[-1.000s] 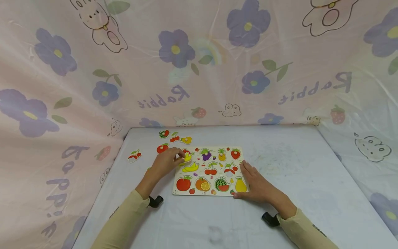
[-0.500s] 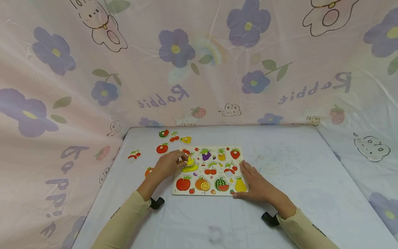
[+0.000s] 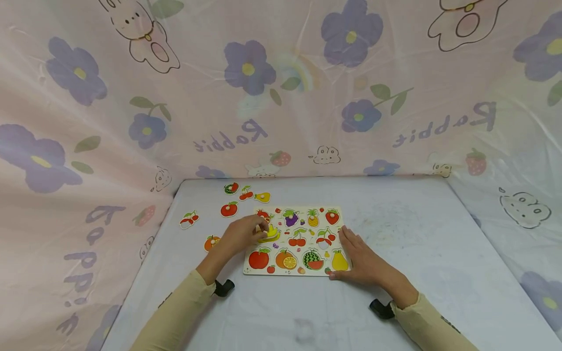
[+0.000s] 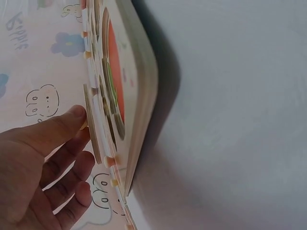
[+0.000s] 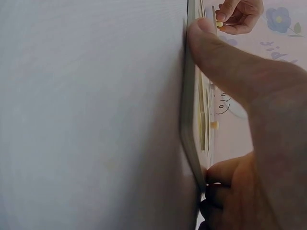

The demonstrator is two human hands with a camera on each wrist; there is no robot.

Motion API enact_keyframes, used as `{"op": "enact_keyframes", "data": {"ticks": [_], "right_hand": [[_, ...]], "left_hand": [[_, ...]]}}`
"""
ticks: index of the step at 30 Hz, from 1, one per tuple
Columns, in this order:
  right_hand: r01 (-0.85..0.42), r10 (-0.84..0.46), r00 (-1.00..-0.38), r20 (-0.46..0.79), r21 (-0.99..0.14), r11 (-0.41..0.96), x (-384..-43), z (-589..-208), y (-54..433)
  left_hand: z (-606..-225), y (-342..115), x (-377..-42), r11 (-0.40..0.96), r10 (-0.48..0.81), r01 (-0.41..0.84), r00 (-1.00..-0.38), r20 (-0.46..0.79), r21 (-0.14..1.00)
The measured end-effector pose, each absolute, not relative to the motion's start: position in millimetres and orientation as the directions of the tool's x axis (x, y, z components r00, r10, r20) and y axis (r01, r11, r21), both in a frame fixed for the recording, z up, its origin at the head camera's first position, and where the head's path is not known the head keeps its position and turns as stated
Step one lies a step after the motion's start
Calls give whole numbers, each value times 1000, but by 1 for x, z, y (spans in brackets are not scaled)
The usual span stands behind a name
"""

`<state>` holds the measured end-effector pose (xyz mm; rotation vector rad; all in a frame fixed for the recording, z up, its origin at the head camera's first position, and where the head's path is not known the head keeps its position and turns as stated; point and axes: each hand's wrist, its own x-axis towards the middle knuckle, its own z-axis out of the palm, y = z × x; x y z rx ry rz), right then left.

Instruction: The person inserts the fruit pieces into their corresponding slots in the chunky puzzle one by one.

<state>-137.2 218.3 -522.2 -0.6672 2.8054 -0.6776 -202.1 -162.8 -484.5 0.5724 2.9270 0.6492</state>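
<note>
My left hand [image 3: 243, 233] pinches a yellow banana puzzle piece [image 3: 271, 230] just above the banana slot on the fruit puzzle board [image 3: 281, 270]. In the left wrist view, the piece [image 4: 93, 132] is seen edge-on, apart from the board, with thumb and fingertips at its knob. My right hand [image 3: 366, 261] holds the board's near right corner, its thumb at the front edge and its fingers along the right side. Strawberry [image 3: 332, 217], pineapple [image 3: 313, 219] and grape [image 3: 291, 218] pieces with knobs sit in the top row. A red fruit piece [image 3: 262, 214] there is partly hidden by my left hand.
Loose knobbed pieces lie left of and behind the board: a watermelon [image 3: 231, 188], cherries [image 3: 246, 193], a pear [image 3: 263, 197], an apple [image 3: 229, 209], an orange [image 3: 211, 242] and a red-and-white fruit piece [image 3: 189, 220]. White cloth covers the table [image 3: 408, 219]; a printed curtain [image 3: 298, 112] stands behind.
My left hand has moved slightly right and toward me with the banana piece, from the board's upper left to over the banana slot. The right hand stays where it was.
</note>
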Motion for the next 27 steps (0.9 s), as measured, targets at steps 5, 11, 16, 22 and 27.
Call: {"op": "enact_keyframes", "data": {"ticks": [5,11,16,22,27], "right_hand": [[-385,-464,-883,-64,-466,796,-138,-523,219],[-385,-464,-884,-63,-465,797,-138,-523,219],[-387,-467,-882,-63,-467,795,-138,-523,219],[-409,-480,-877,-39,-465,785,-138,-522,219],[-412,-481,-876,-34,-465,783,-138,-522,220]], "left_hand": [[-486,-160,-201,831,393,351,-919,-9,432],[-489,-158,-201,835,389,335,-920,-38,437],[-491,-157,-201,839,386,333,-922,-38,431],[-493,-157,-201,838,393,341,-919,-38,426],[-496,-157,-202,839,385,332,-922,-38,432]]}}
